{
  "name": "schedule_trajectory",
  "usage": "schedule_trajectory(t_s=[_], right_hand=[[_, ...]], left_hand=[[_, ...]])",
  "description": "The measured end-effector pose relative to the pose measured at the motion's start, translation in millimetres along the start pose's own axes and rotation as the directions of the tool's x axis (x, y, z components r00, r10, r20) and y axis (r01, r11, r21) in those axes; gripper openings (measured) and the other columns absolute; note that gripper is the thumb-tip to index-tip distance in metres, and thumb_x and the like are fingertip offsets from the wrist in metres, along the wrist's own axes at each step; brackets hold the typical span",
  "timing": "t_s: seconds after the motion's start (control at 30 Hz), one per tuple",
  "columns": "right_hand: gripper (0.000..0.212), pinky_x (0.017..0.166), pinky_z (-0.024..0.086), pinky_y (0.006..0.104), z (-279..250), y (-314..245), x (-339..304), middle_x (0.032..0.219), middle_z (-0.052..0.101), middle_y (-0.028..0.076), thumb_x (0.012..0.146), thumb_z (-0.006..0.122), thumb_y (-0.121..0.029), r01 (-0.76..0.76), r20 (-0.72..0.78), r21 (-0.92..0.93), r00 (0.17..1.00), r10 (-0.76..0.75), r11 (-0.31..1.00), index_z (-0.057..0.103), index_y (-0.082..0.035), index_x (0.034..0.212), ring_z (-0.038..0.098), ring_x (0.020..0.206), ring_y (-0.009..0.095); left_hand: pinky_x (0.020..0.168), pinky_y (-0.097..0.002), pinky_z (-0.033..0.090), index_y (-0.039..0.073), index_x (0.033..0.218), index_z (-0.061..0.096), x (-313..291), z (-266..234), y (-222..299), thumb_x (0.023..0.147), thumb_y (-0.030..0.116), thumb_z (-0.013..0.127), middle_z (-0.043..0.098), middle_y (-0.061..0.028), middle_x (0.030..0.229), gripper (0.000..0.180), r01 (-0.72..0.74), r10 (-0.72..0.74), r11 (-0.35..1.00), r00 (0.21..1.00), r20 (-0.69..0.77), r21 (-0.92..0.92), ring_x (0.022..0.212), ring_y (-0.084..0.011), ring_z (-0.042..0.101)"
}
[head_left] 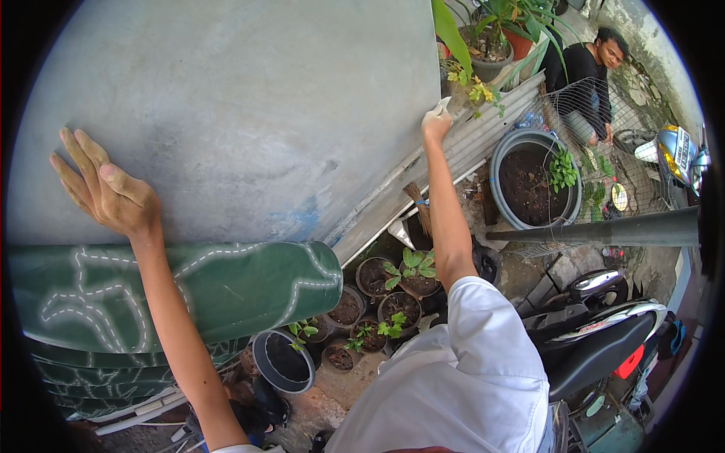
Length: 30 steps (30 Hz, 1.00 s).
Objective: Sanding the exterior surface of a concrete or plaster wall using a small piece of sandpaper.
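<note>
In the head view, a wide grey slab point(249, 98) fills the upper left. The left hand point(109, 192) is open over its left part, fingers slightly apart; whether the palm touches the surface, I cannot tell. The right hand point(436, 124) is closed at the slab's right edge, gripping a small pale scrap point(444, 103) that pokes out past the fingers. A broad, flat stretch of slab gives room between the two hands.

Along the slab's lower edge runs a green roll point(226, 294) with white dashed lines, the left forearm crossing over it. The roll's right end stops near a cluster of pots point(341, 368) and a grey bucket point(263, 361). A broom point(418, 208) stands just beside the right forearm, close to the slab's slanting side.

Room is tighter around the right hand: leaves point(482, 92) hang near it from a planter point(489, 69). A tub point(498, 177) sits right of the forearm, above a pole point(604, 226). Beyond, a person point(585, 79) is behind wire mesh point(630, 174); a motorbike point(596, 347) flanks the white sleeve point(495, 325).
</note>
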State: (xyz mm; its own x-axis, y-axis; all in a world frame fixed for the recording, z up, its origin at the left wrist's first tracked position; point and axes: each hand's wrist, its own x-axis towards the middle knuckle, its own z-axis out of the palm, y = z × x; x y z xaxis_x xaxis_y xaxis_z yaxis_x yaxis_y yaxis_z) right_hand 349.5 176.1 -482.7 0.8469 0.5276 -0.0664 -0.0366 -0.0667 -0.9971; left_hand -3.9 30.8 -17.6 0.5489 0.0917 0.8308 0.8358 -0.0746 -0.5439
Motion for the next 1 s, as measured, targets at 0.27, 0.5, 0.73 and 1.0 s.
schedule_trajectory(t_s=[0.27,0.5,0.73,1.0], right_hand=[[0.041,0.107,0.049,0.0472,-18,12,1,0.139,0.061,0.033,0.109,0.045,-0.014,0.243,0.096,-0.008,0.966,-0.241,0.97,0.058,0.004,0.144,0.06,0.128,0.047],[0.045,0.114,0.046,0.0455,-18,26,-42,0.147,0.056,0.033,0.11,0.047,-0.013,0.387,0.068,-0.014,0.92,-0.386,0.922,0.051,0.01,0.148,0.055,0.137,0.046],[0.036,0.092,0.052,0.0553,-9,34,-25,0.107,0.07,0.036,0.107,0.049,-0.018,0.149,-0.026,-0.102,0.988,-0.153,0.984,0.071,0.009,0.116,0.065,0.107,0.054],[0.033,0.087,0.051,0.055,9,40,-25,0.101,0.071,0.033,0.103,0.049,-0.017,-0.043,-0.009,-0.065,0.999,0.042,0.997,0.069,0.009,0.1,0.066,0.1,0.054]], left_hand=[[0.129,-0.0477,0.023,0.002,0.146,0.063,1,6,-2,0.114,0.026,0.017,0.057,-0.0083,0.157,0.061,-0.009,0.009,1.0,1.0,-0.003,-0.007,0.156,-0.0377,0.037],[0.13,-0.0477,0.024,0.0,0.146,0.062,4,3,2,0.115,0.024,0.016,0.056,-0.0086,0.158,0.061,-0.024,0.025,1.0,1.0,-0.009,0.01,0.156,-0.0382,0.038],[0.129,-0.0477,0.024,0.001,0.145,0.063,2,4,4,0.115,0.024,0.017,0.057,-0.0093,0.158,0.06,-0.008,0.008,1.0,1.0,-0.002,0.001,0.156,-0.0379,0.038],[0.129,-0.0463,0.025,0.001,0.145,0.063,0,0,-2,0.114,0.024,0.018,0.057,-0.0092,0.158,0.059,-0.034,0.034,0.999,0.999,-0.002,0.022,0.155,-0.0373,0.038]])
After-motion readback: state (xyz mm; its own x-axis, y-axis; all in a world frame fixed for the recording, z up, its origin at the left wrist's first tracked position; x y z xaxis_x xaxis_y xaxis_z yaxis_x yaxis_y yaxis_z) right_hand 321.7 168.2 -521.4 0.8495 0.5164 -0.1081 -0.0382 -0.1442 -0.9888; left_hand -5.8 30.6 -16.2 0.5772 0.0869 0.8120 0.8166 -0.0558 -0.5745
